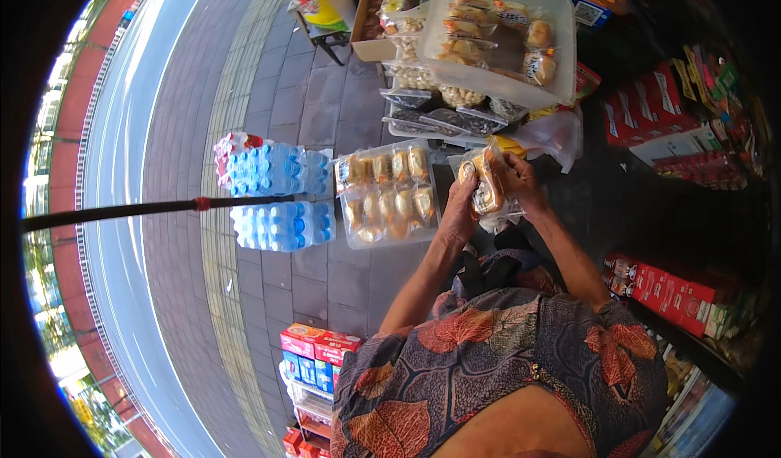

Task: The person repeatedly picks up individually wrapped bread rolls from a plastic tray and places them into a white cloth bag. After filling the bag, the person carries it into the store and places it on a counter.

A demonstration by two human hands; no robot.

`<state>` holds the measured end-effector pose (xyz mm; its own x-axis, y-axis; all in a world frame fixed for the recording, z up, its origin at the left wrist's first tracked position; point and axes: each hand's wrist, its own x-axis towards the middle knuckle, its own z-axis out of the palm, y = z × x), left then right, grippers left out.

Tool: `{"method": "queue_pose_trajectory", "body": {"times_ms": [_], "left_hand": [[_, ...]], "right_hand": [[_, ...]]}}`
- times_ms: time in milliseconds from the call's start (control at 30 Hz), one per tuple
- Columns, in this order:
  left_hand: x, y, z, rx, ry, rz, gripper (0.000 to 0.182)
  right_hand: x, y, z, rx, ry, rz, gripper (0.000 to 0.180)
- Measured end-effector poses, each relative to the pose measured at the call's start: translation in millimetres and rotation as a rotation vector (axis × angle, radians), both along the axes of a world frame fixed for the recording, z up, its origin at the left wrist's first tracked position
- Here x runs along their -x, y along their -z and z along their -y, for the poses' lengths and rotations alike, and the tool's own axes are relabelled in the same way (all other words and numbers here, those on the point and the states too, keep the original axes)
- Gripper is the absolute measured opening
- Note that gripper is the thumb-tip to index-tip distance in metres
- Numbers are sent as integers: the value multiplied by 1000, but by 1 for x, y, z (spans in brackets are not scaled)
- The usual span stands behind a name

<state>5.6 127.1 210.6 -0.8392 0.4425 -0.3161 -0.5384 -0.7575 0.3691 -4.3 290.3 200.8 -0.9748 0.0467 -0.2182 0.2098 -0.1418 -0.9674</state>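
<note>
In front of my body, my left hand [459, 211] and my right hand [526, 183] hold bread in clear printed wrappers [487, 183] from both sides. My left thumb lies over the front of the wrapper. How many packs are in my grip cannot be told. Left of my hands is a clear plastic tray [352, 238] with two rows of wrapped bread rolls [399, 162]. Beyond my hands, a translucent plastic bin [512, 46] holds more wrapped bread along its sides, with bare floor in its middle.
Bagged peanuts [460, 96] and bags of dark seeds [415, 121] lie under the bin. Shrink-wrapped water bottles [280, 226] stand left, near a dark pole [140, 209]. Red boxes [647, 107] are at right; stacked cartons [320, 342] stand lower left. A road [122, 183] runs beyond the paving.
</note>
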Motion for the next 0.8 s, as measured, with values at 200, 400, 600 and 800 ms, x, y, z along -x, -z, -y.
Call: {"method": "queue_pose_trajectory", "body": {"times_ms": [200, 400, 600, 800], "left_hand": [[-3, -7, -7, 372, -134, -143, 37], [9, -5, 5, 591, -375, -129, 43], [37, 49, 39, 596, -384, 23, 30], [71, 135, 170, 1346, -332, -231, 48]], "right_hand": [[1, 1, 11, 358, 169, 91, 33], [-27, 16, 21, 170, 50, 119, 32], [-51, 13, 23, -11, -283, 25, 20], [-43, 35, -23, -282, -94, 4, 19]]}}
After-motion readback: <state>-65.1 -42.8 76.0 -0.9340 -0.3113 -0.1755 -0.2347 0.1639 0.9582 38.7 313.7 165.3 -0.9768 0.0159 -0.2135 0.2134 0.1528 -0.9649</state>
